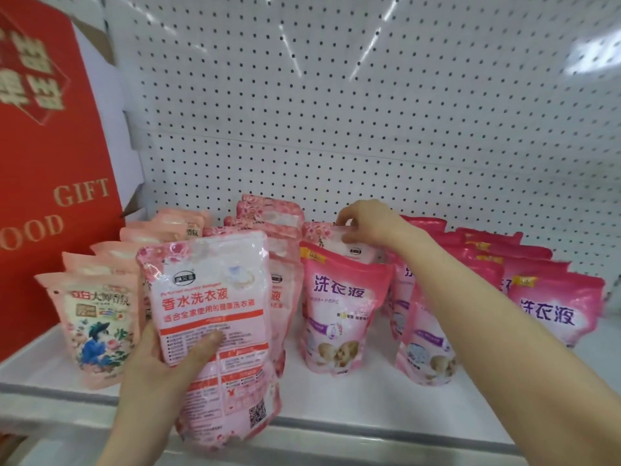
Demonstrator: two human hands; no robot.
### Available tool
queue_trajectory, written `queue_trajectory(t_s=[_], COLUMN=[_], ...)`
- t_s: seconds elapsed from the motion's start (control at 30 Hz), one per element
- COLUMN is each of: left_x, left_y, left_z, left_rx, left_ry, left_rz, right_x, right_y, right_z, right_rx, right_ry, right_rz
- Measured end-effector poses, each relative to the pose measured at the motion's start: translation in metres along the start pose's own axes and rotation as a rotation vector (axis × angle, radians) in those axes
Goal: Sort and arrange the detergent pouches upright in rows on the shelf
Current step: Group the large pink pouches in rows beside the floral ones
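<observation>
My left hand [161, 368] grips a pale pink rose-print detergent pouch [215, 307] in front of the shelf edge, its back label facing me. My right hand [366, 227] reaches over the rows and pinches the top of another rose-print pouch [356, 248] standing behind a bright pink pouch [339, 307]. A row of matching rose-print pouches [268, 216] stands in the middle. Peach pouches with a lady picture [97, 324] line up at the left. More bright pink pouches [551, 311] stand in rows at the right.
A large red gift box [50, 163] stands at the shelf's left end. White pegboard [369, 112] backs the shelf. The white shelf board [369, 398] shows bare in front of the bright pink pouches.
</observation>
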State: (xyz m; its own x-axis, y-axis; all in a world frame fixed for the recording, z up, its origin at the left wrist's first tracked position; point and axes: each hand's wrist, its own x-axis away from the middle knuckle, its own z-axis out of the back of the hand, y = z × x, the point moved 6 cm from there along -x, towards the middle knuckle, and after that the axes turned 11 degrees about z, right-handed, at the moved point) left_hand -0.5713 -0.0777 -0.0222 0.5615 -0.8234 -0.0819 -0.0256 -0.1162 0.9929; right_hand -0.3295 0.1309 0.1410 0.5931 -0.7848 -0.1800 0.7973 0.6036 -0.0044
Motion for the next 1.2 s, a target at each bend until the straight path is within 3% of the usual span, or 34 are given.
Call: queue_trajectory(t_s=[0.13,0.3,0.4,0.47,0.53,0.67,0.93,1.2], left_x=[0.001,0.004,0.005,0.005,0.005,0.005,0.007,0.009], left_y=[0.000,-0.007,-0.011,-0.011,-0.012,-0.016,-0.020,-0.022], left_z=[0.000,-0.005,-0.010,-0.013,-0.015,-0.014,-0.010,0.000], left_rx=[-0.015,-0.020,-0.028,-0.043,-0.057,-0.059,-0.012,0.059], left_ry=[0.019,0.031,0.017,0.026,0.039,0.046,0.064,0.067], left_rz=[-0.016,-0.017,-0.012,-0.034,-0.064,-0.083,-0.063,-0.045], right_x=[-0.005,0.005,0.012,0.011,0.007,0.001,0.001,0.001], right_y=[0.021,0.034,0.035,0.032,0.027,0.020,0.021,0.017], right_z=[0.005,-0.006,-0.007,-0.002,0.004,0.009,0.010,0.004], right_rx=[0.010,-0.687,-0.838,-0.666,-0.338,-0.002,-0.032,-0.237], right_ry=[0.062,0.023,-0.078,-0.090,-0.019,0.164,0.121,0.164], right_rz=[-0.153,-0.326,-0.308,-0.194,-0.100,-0.075,-0.075,-0.111])
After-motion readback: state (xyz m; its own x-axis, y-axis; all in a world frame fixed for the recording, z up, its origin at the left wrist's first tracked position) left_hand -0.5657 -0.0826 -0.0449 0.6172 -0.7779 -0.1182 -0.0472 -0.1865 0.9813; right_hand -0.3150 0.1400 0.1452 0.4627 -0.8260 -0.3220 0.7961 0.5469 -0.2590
